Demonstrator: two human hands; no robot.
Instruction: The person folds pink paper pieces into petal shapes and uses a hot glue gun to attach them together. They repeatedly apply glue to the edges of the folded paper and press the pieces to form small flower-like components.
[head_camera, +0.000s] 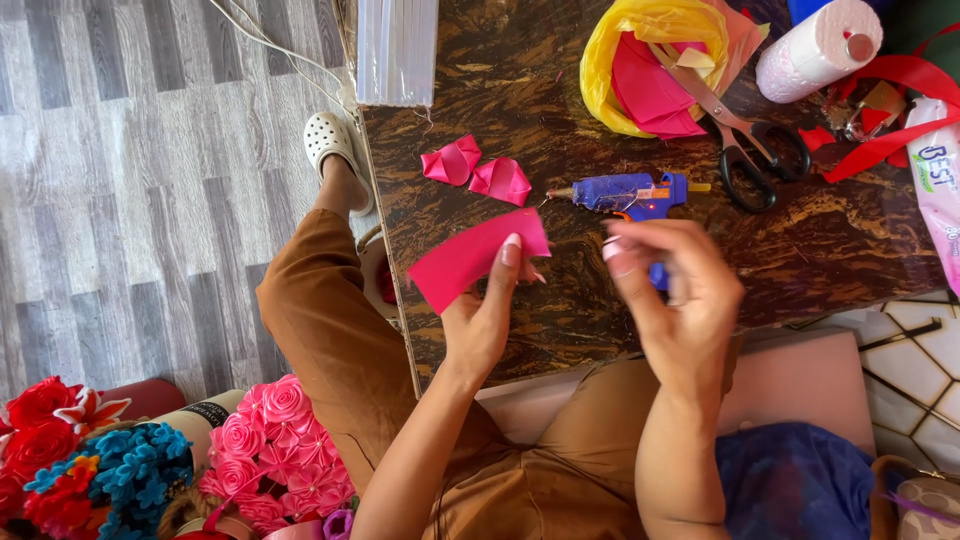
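Note:
My left hand pinches a flat strip of bright pink ribbon between thumb and fingers, holding it just above the brown marbled table. My right hand hovers close beside it with fingers curled and nothing visible in them. A blue glue gun lies on the table just beyond my right hand, partly hidden by it. Two folded pink ribbon petals rest on the table beyond the strip.
Black-handled scissors lie by a yellow bag of pink ribbon pieces. A white roll and red ribbon sit at far right. Ribbon-rose bouquets stand on the floor at left. My foot in a white clog is beside the table.

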